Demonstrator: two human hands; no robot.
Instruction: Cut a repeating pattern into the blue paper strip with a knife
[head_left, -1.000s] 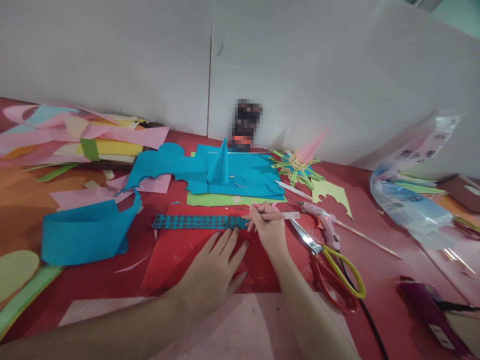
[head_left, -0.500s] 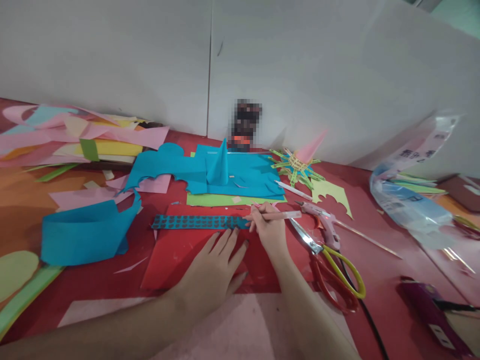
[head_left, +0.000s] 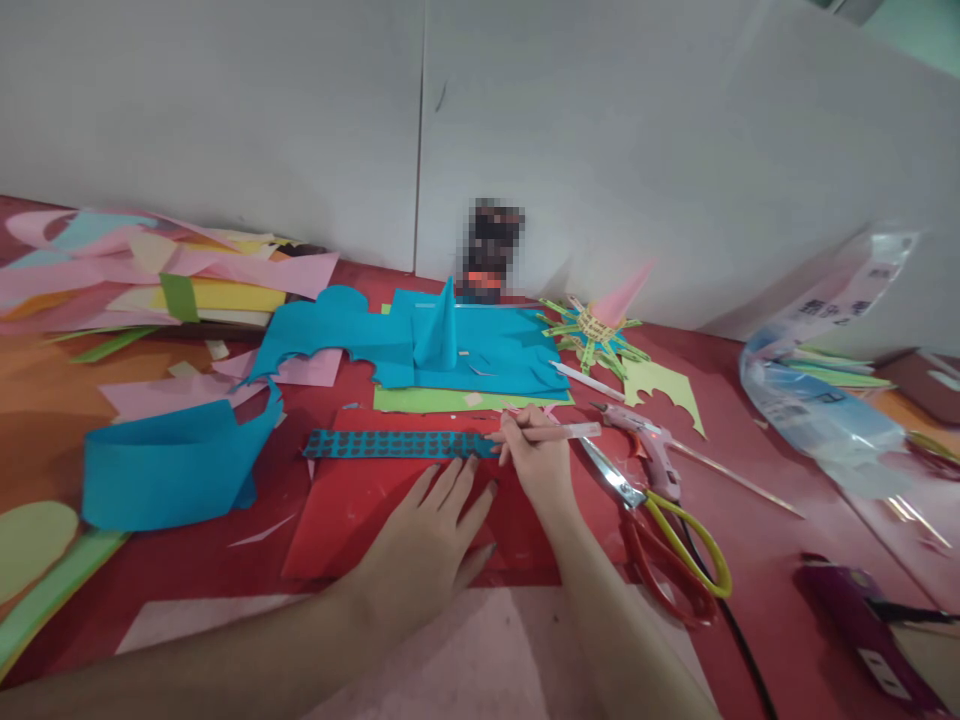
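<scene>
A blue paper strip (head_left: pixel 390 444) covered with rows of dark curved marks lies across a red sheet (head_left: pixel 345 520). My left hand (head_left: pixel 431 530) is spread flat on the sheet, its fingertips on the strip's lower edge. In my right hand (head_left: pixel 536 455) a pen (head_left: pixel 566 432) is pinched, its tip at the strip near the end of the marked rows. The strip's right end is hidden behind my right hand. Just right of that hand lie scissors (head_left: pixel 637 497) with one yellow and one red handle, and a pink glue gun (head_left: pixel 649 445).
Blue paper pieces and a blue cone (head_left: pixel 439 335) stand behind the strip. A blue paper band (head_left: pixel 157 470) sits at left, below a pile of paper scraps (head_left: pixel 232 270). At right are a pink-coned paper piece (head_left: pixel 619 300), a plastic bag (head_left: pixel 817 400) and a purple device (head_left: pixel 855 620).
Almost nothing differs. Both hands keep their places on the strip and sheet, and the pen stays in my right hand at nearly the same spot.
</scene>
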